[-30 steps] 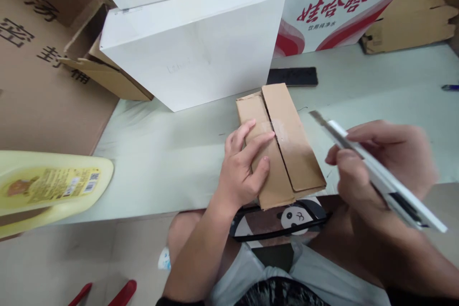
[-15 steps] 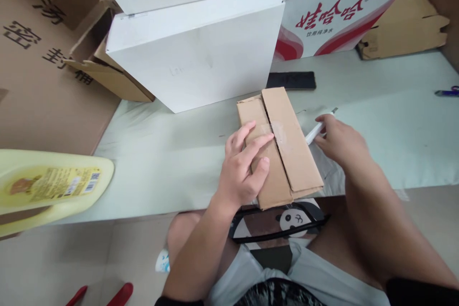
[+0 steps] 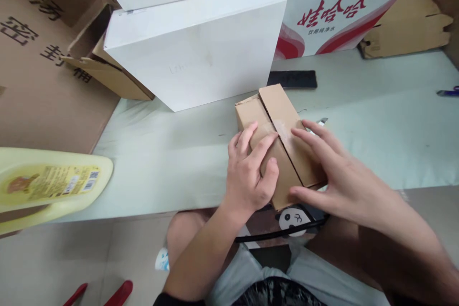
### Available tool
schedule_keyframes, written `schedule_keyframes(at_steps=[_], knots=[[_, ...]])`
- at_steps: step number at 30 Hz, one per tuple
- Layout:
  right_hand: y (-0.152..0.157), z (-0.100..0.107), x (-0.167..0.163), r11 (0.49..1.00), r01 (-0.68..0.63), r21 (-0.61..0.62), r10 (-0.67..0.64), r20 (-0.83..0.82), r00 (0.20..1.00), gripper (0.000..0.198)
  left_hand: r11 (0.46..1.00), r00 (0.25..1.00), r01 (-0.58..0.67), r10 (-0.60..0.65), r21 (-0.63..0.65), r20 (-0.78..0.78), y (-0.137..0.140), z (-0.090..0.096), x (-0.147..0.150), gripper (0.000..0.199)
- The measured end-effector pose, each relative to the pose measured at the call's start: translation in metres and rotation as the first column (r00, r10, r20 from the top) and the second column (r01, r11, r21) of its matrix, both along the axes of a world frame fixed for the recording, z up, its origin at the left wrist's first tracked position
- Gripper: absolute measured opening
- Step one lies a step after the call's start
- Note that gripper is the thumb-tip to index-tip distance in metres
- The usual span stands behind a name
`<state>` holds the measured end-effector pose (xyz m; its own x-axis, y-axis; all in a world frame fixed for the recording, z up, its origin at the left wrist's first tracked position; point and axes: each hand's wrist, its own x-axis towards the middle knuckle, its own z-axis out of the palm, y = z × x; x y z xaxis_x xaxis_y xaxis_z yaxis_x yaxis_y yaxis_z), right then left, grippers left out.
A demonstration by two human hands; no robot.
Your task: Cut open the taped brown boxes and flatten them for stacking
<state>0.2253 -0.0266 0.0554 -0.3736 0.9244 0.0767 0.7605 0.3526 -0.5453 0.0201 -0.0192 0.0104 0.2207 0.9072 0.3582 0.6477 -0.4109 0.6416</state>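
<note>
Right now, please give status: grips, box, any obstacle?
Left grip resting on cardboard box, flaps down. Right grip open at box's right side, contact unclear. Possible obstacle: utility knife, partly hidden behind right grip.

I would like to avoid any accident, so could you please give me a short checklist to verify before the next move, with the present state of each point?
1. Left hand steadies the box: ok, it rests open on top.
2. Right hand not gripping the cutter: ok, the hand is open over the box.
3. Cutter well away from the right hand: not ok, it lies close beside it.
4. Blade drawn in: cannot tell, the hand hides most of the cutter.
5. Tape fully cut along the seam: cannot tell, too fine to see.
</note>
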Motion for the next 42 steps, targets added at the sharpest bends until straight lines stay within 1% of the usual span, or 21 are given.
schedule_keyframes(at_steps=[1,2,4,7,11,14,17,19,21,23,27,31,34,37,42], knots=[[-0.002,-0.001,-0.004,1.000,0.012,-0.006,-0.012,0.046,0.999,0.078,1.000,1.000,-0.005,0.005,0.013,-0.004,-0.001,0.000,0.002,0.044],[-0.002,-0.003,-0.007,0.999,0.034,-0.003,-0.033,0.073,0.997,0.073,1.000,1.000,-0.007,0.007,0.026,-0.006,-0.001,0.000,0.003,0.044],[0.001,-0.006,-0.010,0.997,0.078,0.021,-0.079,0.071,0.994,0.060,0.999,1.000,-0.003,0.003,0.039,-0.007,-0.001,-0.001,0.004,0.045],[0.006,-0.006,-0.013,0.990,0.112,0.088,-0.118,0.065,0.991,0.050,1.000,1.000,0.001,-0.001,0.014,-0.008,-0.002,-0.001,0.004,0.045],[0.006,-0.003,-0.015,0.969,0.156,0.191,-0.181,0.120,0.976,0.041,1.000,1.000,0.005,-0.005,-0.016,-0.002,-0.002,-0.001,0.004,0.046],[0.003,0.000,-0.016,0.947,0.187,0.260,-0.216,0.086,0.973,0.032,1.000,1.000,0.014,-0.014,-0.004,0.009,-0.002,0.000,0.003,0.045],[0.003,0.002,-0.013,0.946,0.200,0.254,-0.207,0.002,0.978,0.027,1.000,1.000,0.031,-0.031,-0.003,0.002,-0.002,0.002,0.003,0.045],[0.005,0.003,-0.009,0.957,0.190,0.220,-0.183,-0.056,0.982,0.026,0.999,0.999,0.039,-0.039,-0.007,-0.013,-0.001,0.004,0.002,0.045],[0.006,0.002,-0.007,0.968,0.167,0.189,-0.157,-0.071,0.985,0.025,0.999,0.999,0.036,-0.036,0.007,-0.023,-0.001,0.005,0.002,0.045],[0.006,0.002,-0.006,0.971,0.163,0.177,-0.161,-0.026,0.987,0.028,0.999,0.999,0.029,-0.028,0.031,-0.026,-0.002,0.004,0.003,0.046],[0.002,0.002,-0.011,0.958,0.182,0.220,-0.213,0.130,0.968,0.037,0.997,0.999,0.026,-0.024,0.068,-0.025,-0.004,0.001,0.003,0.044],[0.001,0.008,-0.015,0.963,0.128,0.237,-0.183,0.230,0.956,0.028,0.997,0.999,0.004,-0.001,0.081,-0.038,-0.006,-0.002,0.002,0.041],[0.003,0.014,-0.013,0.963,0.073,0.258,-0.141,0.256,0.956,0.024,0.994,0.999,0.008,-0.004,0.110,-0.039,-0.006,-0.001,0.003,0.042],[0.006,0.016,-0.008,0.957,0.015,0.291,-0.093,0.256,0.962,0.024,0.991,0.999,0.007,-0.002,0.134,-0.035,-0.005,0.000,0.004,0.048],[0.005,0.013,-0.002,0.956,-0.058,0.287,-0.029,0.289,0.957,0.030,0.987,0.998,0.003,0.007,0.158,-0.062,-0.003,0.002,0.009,0.048]])
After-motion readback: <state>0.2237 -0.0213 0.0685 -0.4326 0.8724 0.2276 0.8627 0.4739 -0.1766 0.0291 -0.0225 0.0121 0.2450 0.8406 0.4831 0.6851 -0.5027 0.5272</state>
